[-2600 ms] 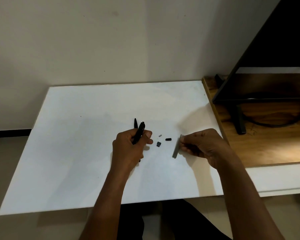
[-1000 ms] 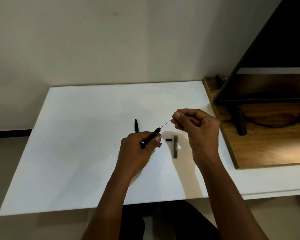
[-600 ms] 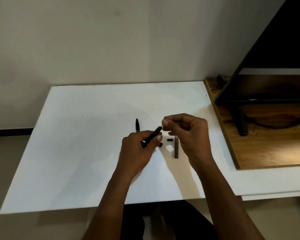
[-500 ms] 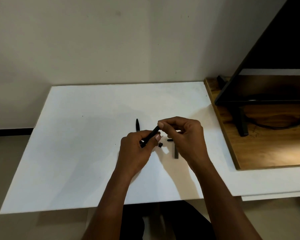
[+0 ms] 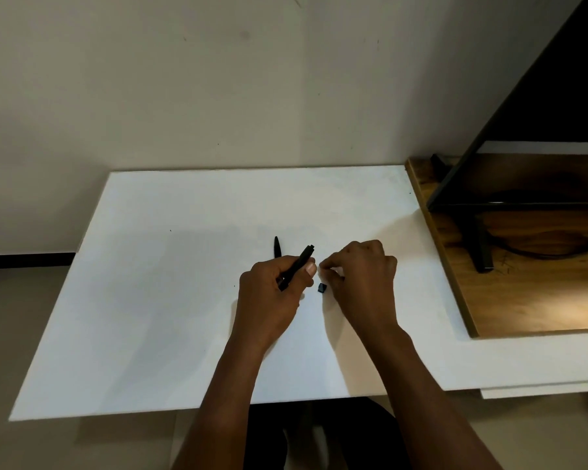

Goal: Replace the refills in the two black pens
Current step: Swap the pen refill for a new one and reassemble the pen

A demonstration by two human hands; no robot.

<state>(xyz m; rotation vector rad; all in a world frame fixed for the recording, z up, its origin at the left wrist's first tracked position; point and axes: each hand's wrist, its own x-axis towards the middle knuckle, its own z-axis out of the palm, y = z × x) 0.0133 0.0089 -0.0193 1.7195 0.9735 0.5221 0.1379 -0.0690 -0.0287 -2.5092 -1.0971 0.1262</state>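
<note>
Refilling a pen, small parts at risk

Gripping one slim black pen barrel (image 5: 297, 270) in a closed left hand (image 5: 268, 293), a person lowers the right hand (image 5: 360, 283), fingertips pinched; on what, I cannot tell. A tiny dark cap piece (image 5: 322, 288) could skid across the smooth white table (image 5: 150, 300). The second pen (image 5: 277, 247) lies just beyond.

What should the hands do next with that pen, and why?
Probably the right hand should pick up the small black piece lying on the table beside its fingers and fit it onto the pen. The left hand holds that pen tilted, its open end up.
</note>
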